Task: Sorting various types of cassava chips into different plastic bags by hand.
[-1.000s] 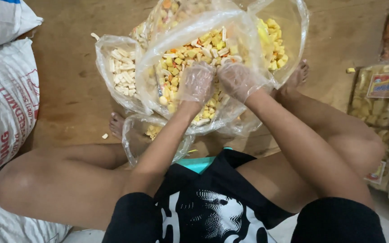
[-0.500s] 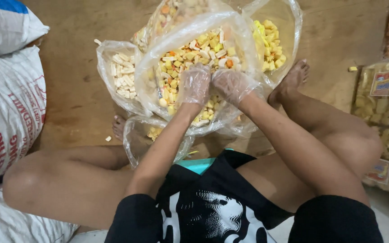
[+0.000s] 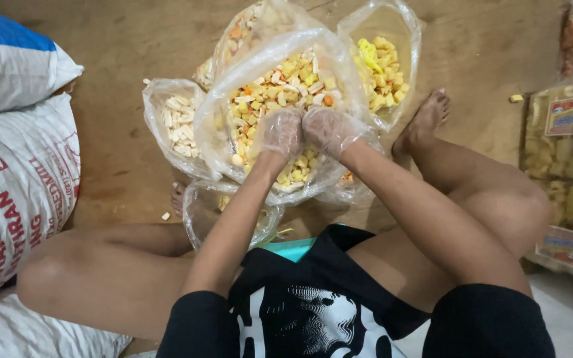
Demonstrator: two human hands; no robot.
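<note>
wooden floor (image 3: 127, 46) | sacks (image 3: 14, 179) left | gloved hands (image 3: 306, 132) clutching snacks (image 3: 280, 86)

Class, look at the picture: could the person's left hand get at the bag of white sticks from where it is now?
Probably yes: the left hand is inside the big mixed bag; the white-stick bag lies open alongside, nothing between.

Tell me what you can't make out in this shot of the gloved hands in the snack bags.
- Head view: fingertips of left hand and right hand are buried in the mixed snacks, so any grasp is hidden.
- Small bag under the left forearm: contents mostly covered.
- Rear bag: hidden behind the big middle bag.
- Packaged snacks: cut off by the right edge.
</note>
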